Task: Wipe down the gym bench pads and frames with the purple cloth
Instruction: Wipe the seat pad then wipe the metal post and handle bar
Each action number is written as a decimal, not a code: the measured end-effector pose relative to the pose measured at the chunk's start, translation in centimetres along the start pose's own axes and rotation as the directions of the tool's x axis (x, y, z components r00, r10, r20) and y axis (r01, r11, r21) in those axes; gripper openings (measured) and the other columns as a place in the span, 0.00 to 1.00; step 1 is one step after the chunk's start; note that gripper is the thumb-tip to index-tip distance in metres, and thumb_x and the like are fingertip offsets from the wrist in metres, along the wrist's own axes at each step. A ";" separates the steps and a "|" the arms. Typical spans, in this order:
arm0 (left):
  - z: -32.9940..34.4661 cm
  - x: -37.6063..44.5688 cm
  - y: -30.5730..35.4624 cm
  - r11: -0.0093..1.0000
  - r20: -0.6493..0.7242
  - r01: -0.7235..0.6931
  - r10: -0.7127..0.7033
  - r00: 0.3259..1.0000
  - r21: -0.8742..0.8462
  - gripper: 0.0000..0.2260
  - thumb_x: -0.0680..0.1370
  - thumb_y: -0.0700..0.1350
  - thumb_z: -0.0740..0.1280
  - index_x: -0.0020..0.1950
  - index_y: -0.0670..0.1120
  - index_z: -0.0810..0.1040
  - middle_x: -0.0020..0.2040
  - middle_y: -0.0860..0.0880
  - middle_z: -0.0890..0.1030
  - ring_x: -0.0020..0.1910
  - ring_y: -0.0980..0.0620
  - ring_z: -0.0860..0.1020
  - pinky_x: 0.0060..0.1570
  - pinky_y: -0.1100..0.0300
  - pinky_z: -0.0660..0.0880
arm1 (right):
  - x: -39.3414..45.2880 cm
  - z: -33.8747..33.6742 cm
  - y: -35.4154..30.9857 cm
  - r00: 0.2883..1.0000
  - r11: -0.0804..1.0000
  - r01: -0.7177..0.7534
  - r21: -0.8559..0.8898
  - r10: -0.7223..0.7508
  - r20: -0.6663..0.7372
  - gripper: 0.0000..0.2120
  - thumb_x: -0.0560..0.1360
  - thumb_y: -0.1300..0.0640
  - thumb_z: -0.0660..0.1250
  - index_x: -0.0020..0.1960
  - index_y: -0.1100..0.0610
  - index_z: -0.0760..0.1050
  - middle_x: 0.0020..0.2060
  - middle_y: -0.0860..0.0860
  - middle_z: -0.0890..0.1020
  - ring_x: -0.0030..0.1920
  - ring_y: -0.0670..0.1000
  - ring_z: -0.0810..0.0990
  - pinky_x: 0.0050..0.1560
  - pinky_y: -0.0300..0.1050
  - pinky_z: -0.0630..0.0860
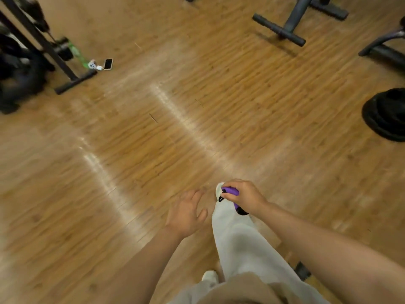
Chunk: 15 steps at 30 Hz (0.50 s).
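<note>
Both hands are in my view over the wooden floor (pixel 153 128): my right hand (pixel 243 197) is clenched around the bunched purple cloth (pixel 230 191) above my pale trouser leg (pixel 236 238), while my left hand (pixel 186 212) hangs empty, fingers spread.

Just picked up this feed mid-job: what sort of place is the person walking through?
Most likely a gym. A stack of black weight plates sits on the wood floor, with dark equipment frames on T-shaped feet and a rack nearby. The right hand holds the purple cloth.
</note>
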State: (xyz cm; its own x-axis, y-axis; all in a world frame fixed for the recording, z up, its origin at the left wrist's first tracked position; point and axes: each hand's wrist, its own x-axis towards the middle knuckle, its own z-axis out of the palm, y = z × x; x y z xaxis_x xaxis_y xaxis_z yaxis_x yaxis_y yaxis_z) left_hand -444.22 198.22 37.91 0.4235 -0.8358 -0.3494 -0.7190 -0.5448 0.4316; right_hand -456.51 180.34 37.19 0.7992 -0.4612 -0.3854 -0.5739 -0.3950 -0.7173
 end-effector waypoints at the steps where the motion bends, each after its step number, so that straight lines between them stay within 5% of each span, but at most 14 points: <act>1: -0.8 1.9 -0.3 1.000 0.016 0.023 -0.023 1.000 -0.004 0.31 0.74 0.61 0.50 0.72 0.48 0.68 0.70 0.50 0.69 0.69 0.48 0.68 0.65 0.52 0.68 | 2.2 -0.9 0.1 1.000 1.000 0.002 -0.003 -0.002 0.011 0.10 0.73 0.54 0.72 0.52 0.56 0.81 0.47 0.52 0.81 0.49 0.52 0.79 0.53 0.43 0.74; 7: -6.8 14.3 -0.5 0.983 0.035 0.169 -0.167 0.985 -0.073 0.22 0.80 0.55 0.59 0.73 0.50 0.65 0.72 0.52 0.67 0.68 0.50 0.69 0.65 0.57 0.66 | 14.8 -8.9 -1.1 0.997 0.999 0.002 -0.048 0.002 0.083 0.12 0.73 0.54 0.72 0.54 0.58 0.80 0.48 0.52 0.80 0.47 0.49 0.76 0.47 0.31 0.68; 15: -17.1 30.8 -1.8 0.941 -0.136 0.252 -0.287 0.948 -0.224 0.26 0.77 0.63 0.58 0.71 0.50 0.69 0.68 0.51 0.72 0.67 0.50 0.70 0.62 0.57 0.69 | 32.5 -18.5 -6.1 0.996 0.993 0.077 -0.084 -0.072 0.055 0.13 0.72 0.54 0.73 0.54 0.58 0.80 0.48 0.52 0.80 0.48 0.50 0.77 0.49 0.34 0.69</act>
State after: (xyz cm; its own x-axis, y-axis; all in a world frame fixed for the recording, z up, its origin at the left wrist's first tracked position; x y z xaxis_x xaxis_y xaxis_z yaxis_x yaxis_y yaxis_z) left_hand -420.47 172.26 40.55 0.6826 -0.6459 -0.3419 -0.4467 -0.7390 0.5042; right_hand -430.35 153.09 39.76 0.8472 -0.3868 -0.3641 -0.5239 -0.4949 -0.6933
